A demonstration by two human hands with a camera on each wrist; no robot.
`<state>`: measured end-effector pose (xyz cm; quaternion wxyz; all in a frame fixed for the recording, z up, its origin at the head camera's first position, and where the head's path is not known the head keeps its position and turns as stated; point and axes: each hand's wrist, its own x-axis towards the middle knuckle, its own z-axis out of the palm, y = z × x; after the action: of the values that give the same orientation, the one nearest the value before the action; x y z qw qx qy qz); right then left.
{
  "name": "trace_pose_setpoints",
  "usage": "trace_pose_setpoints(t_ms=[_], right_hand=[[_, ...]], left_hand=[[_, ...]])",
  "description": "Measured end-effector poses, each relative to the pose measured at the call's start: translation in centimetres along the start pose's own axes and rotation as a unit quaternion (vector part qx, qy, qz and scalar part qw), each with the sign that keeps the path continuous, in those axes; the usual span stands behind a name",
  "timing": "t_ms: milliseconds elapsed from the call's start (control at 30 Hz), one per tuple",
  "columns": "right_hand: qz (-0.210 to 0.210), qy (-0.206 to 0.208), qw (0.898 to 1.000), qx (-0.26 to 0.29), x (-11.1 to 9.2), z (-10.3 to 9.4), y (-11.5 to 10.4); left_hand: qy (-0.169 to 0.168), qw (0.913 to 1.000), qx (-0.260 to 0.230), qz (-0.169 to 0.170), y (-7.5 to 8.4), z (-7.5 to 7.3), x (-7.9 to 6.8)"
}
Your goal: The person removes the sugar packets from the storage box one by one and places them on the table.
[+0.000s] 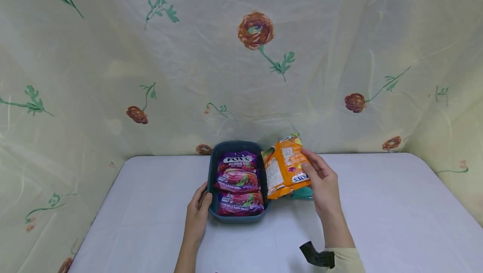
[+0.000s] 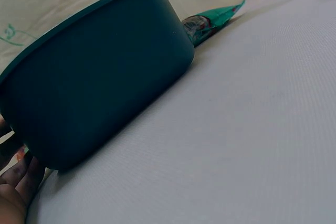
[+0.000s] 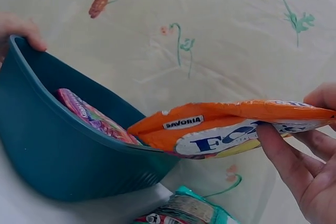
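Note:
My left hand grips the left side of a dark teal plastic tub; fingers lie along its outer wall, and a digit reaches over the rim in the right wrist view. Purple Fox's Berries candy bags lie inside the tub. With thumb and fingers, my right hand pinches an orange Fox's candy bag. This bag is tilted at the tub's right rim, and its far end overlaps the rim in the right wrist view.
A green candy bag lies on the white table just right of the tub, partly hidden under the orange bag in the head view. Behind the table hangs a flowered curtain.

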<state>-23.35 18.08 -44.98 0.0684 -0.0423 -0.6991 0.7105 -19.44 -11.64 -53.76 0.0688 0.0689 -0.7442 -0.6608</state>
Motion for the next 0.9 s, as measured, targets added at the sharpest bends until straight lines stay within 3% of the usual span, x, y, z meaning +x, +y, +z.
trace_pose_setpoints(t_ms=[900], right_hand=[[0.012,0.051,0.999,0.01,0.3,-2.5,-0.3]], left_hand=[[-0.003,1.0,0.002,0.004,0.2,0.0,-0.1]])
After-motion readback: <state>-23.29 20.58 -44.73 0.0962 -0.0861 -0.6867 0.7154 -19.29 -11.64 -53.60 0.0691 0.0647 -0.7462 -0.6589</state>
